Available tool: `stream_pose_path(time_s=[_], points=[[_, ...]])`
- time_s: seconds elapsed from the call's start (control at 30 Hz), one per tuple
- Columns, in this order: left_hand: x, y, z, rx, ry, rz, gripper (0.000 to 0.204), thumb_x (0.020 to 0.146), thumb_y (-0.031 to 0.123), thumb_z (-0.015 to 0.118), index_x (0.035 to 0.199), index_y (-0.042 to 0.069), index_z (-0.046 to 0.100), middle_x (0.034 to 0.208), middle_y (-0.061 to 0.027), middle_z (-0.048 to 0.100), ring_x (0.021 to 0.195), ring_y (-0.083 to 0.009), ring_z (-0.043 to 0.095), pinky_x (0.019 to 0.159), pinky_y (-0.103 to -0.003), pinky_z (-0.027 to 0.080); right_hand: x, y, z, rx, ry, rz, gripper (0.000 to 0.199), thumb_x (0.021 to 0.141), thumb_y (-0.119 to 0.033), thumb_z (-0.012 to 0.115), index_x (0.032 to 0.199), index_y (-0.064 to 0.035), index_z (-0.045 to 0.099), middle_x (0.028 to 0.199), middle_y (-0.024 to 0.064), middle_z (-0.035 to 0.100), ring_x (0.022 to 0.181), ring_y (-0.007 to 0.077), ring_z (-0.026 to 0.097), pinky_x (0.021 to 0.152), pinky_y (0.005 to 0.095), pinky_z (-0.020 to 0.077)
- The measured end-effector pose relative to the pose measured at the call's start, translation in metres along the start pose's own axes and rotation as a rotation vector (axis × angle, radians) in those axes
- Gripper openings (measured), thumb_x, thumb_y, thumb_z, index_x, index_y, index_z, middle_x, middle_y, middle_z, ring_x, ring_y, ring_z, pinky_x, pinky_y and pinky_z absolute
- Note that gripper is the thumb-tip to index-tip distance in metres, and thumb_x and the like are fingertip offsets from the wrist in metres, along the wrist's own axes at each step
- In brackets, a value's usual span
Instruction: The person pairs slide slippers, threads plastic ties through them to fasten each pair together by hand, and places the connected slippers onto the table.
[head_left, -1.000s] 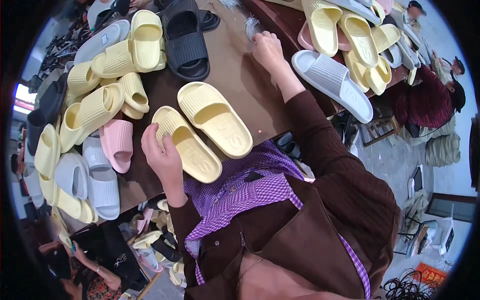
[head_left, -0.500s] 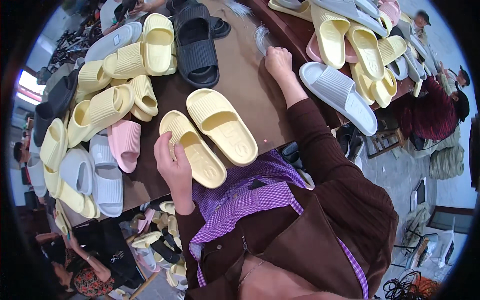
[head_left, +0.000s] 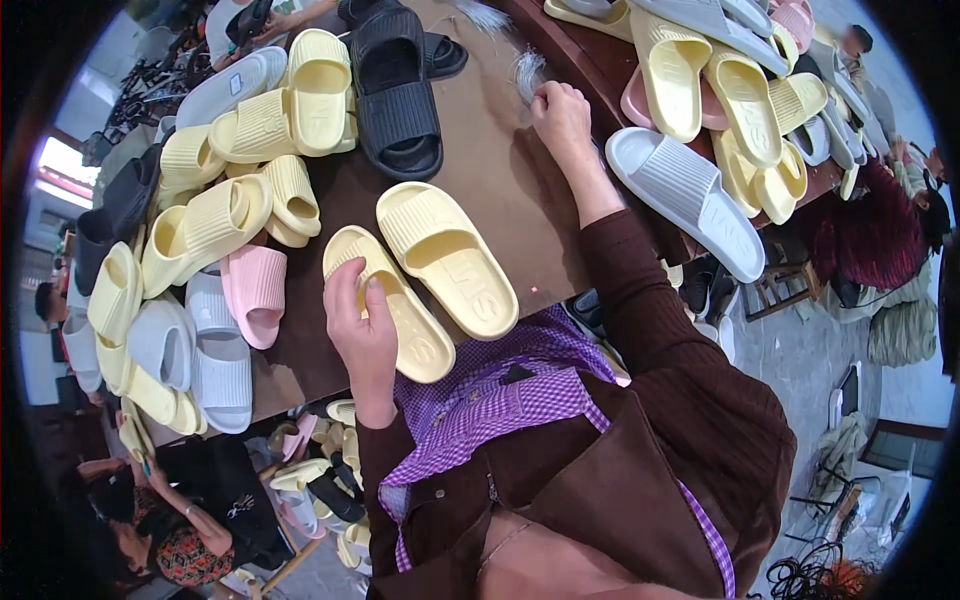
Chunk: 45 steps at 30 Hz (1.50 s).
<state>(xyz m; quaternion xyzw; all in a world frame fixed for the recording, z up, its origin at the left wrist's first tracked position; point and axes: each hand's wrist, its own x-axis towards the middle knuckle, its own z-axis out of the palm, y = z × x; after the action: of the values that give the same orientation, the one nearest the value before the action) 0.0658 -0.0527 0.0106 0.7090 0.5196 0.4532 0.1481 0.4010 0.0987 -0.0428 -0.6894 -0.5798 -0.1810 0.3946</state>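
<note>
Two pale yellow slide sandals lie side by side in front of me at the table's near edge, toes pointing away. My left hand (head_left: 362, 325) rests over the side of the left slide (head_left: 415, 335), its fingers apart near the strap. The right slide (head_left: 470, 285) lies untouched beside it. Farther off, my right hand (head_left: 563, 118) is closed, its fingertips together at the lower end of a bundle of thin, clear strands (head_left: 528, 72). Anything pinched there is too small to make out.
Yellow, grey and pink slides, with a pink one (head_left: 255, 295) nearest, heap up on the left. Black slides (head_left: 400, 120) lie at the far middle. A grey slide (head_left: 690, 190) and more yellow ones edge the right. Another person's arm (head_left: 190, 510) shows at lower left.
My left hand has shifted slightly right over the left slide. My right hand has moved a little upward at the strands and its fingers have turned. The whole view has shifted slightly.
</note>
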Motion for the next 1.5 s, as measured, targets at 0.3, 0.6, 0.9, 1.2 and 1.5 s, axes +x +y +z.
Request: stream_pose_path(time_s=[0.3,0.6,0.9,1.2,1.5], points=[[0.009,0.019,0.01,-0.089,-0.075,0.013,0.022,0.085,0.004,0.053,0.105,-0.004,0.055,0.099,-0.014,0.058,0.093,-0.0254,0.057,0.082,-0.033,0.046,0.003,-0.026,-0.021,0.553,0.096,0.173,0.01,0.078,-0.006,0.059,0.087,-0.0017,0.06,0.079,0.0143,0.06,0.074,0.0308,0.058,0.067,0.0331,0.047],[0.009,0.045,0.02,-0.737,0.007,-0.317,0.02,0.09,0.005,0.055,0.108,-0.004,0.057,0.09,-0.0056,0.059,0.081,-0.0103,0.057,0.074,-0.022,0.047,-0.022,-0.133,-0.105,0.634,-0.048,-0.811,0.014,0.069,-0.004,0.064,0.083,-0.0035,0.059,0.08,0.0078,0.059,0.077,0.0236,0.058,0.072,0.0334,0.0441],[-0.013,0.021,0.012,-0.99,0.142,-0.317,0.015,0.092,0.007,0.053,0.103,-0.002,0.056,0.079,-0.0078,0.061,0.067,-0.0131,0.058,0.063,-0.025,0.049,-0.078,-0.134,-0.084,0.638,-0.292,-0.722,0.013,0.069,-0.008,0.063,0.081,-0.0052,0.059,0.08,0.0063,0.059,0.077,0.0231,0.057,0.076,0.0346,0.0419],[-0.036,-0.002,-0.028,-1.23,0.306,-0.328,0.015,0.095,0.014,0.047,0.105,0.002,0.051,0.083,-0.0173,0.064,0.066,-0.0207,0.061,0.058,-0.032,0.051,-0.067,-0.007,-0.083,0.11,-0.521,-0.35,0.006,0.078,-0.004,0.056,0.083,-0.0038,0.061,0.081,0.0128,0.059,0.086,0.0315,0.056,0.076,0.0399,0.0445],[-0.06,0.01,-0.024,-1.088,0.357,-0.336,0.017,0.096,0.013,0.044,0.108,0.001,0.049,0.095,-0.022,0.063,0.077,-0.0257,0.065,0.067,-0.037,0.055,-0.074,-0.082,-0.143,0.614,-0.549,-0.111,0.018,0.081,-0.002,0.06,0.099,-0.0001,0.063,0.085,0.0127,0.063,0.077,0.0211,0.063,0.069,0.0293,0.0495]])
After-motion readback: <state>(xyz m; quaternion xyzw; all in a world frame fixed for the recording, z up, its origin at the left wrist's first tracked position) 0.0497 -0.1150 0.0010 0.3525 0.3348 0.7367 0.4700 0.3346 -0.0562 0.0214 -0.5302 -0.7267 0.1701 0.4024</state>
